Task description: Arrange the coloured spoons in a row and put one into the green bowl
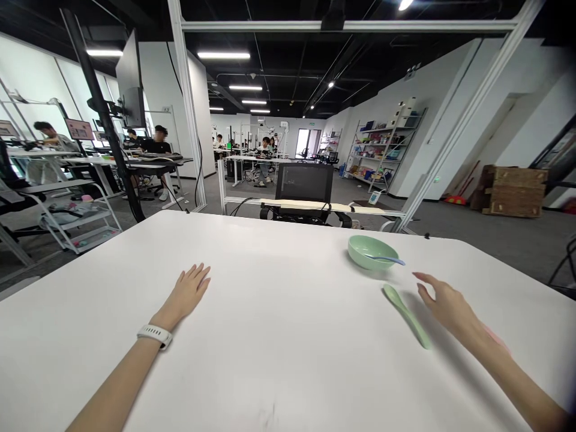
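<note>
On the white table, my left hand [185, 294] lies flat with its fingers stretched out, a pale watch band [155, 336] round the wrist. My right hand [445, 300] hovers above the right side, thumb and fingers apart and holding nothing. Just left of it lies a green spoon [407, 316]. Beyond that spoon stands a green bowl [360, 255], with a blue spoon [384, 259] resting in it, its handle over the rim towards my right hand. A pink thing [496, 339] shows partly behind my right forearm; its kind is hidden.
The white table [270, 312] spans the foreground. Past its far edge stand a black office chair [304, 183] and a metal frame [189, 108]. A shelf rack [378, 150] and wooden crates [515, 191] are at right, a white cart [81, 219] at left. Several people sit at distant desks.
</note>
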Action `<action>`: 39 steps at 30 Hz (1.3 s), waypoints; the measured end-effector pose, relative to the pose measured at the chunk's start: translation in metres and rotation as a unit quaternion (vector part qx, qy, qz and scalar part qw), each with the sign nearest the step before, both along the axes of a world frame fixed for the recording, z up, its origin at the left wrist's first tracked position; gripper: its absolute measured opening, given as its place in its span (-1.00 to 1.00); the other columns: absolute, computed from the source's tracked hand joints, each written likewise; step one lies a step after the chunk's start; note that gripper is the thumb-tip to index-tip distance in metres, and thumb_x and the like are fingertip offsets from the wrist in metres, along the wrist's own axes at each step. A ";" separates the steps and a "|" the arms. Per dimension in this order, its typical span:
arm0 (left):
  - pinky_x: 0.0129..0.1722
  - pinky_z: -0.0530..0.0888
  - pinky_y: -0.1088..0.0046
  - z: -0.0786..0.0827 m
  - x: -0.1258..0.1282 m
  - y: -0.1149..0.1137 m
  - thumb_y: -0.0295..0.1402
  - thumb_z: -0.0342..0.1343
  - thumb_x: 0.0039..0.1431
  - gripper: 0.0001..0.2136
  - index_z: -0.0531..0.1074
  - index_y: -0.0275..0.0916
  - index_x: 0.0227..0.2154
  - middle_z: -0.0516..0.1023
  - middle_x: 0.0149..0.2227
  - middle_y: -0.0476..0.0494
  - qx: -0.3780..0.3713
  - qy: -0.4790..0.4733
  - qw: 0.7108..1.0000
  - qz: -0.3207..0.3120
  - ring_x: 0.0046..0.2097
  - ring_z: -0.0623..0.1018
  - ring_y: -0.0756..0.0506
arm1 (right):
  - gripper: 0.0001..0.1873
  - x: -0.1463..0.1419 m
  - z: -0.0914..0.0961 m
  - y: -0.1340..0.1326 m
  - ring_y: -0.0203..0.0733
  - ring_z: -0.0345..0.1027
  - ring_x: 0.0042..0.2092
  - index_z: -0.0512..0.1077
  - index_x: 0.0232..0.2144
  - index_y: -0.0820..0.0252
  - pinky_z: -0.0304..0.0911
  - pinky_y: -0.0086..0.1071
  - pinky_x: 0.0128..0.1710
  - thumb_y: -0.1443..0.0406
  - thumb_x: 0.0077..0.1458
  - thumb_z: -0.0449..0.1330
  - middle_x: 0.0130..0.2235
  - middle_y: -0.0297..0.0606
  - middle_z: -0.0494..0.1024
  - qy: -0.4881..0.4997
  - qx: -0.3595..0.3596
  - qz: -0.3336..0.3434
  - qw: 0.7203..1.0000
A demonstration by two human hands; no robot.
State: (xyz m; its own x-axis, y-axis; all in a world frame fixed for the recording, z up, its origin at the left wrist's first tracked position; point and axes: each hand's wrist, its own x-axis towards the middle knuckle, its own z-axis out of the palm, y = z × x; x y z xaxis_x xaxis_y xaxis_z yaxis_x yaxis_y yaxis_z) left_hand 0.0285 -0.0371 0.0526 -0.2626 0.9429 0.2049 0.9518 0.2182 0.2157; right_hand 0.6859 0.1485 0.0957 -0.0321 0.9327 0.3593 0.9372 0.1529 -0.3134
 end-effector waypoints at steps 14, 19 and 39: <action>0.51 0.21 -0.14 0.002 -0.003 0.001 -0.05 -0.26 0.47 -0.36 0.34 -0.21 0.43 0.29 0.52 -0.31 -0.002 0.010 1.000 0.005 0.55 0.25 -0.32 | -0.48 0.010 -0.037 -0.027 0.30 0.48 0.31 0.63 0.01 0.08 0.44 0.10 0.21 0.07 0.24 0.00 0.23 0.00 0.64 0.046 -0.072 0.039 0.996; 0.48 0.25 -0.17 0.001 -0.004 0.002 -0.05 -0.26 0.46 -0.37 0.37 -0.17 0.42 0.34 0.50 -0.30 0.011 0.014 1.000 0.001 0.54 0.28 -0.32 | -0.54 0.000 -0.004 -0.012 0.24 0.51 0.25 0.61 0.03 0.10 0.35 0.05 0.30 0.21 0.25 0.01 0.13 0.01 0.69 0.022 0.008 0.037 0.999; 0.48 0.24 -0.17 -0.007 -0.005 0.004 -0.05 -0.28 0.46 -0.36 0.36 -0.20 0.42 0.33 0.51 -0.33 0.013 0.011 1.000 0.004 0.55 0.27 -0.33 | -0.83 -0.082 0.079 0.095 0.04 0.63 -0.13 0.70 -0.35 0.20 0.37 -0.26 -0.08 0.46 0.10 0.29 -0.24 -0.08 0.75 -0.158 -0.119 0.046 0.979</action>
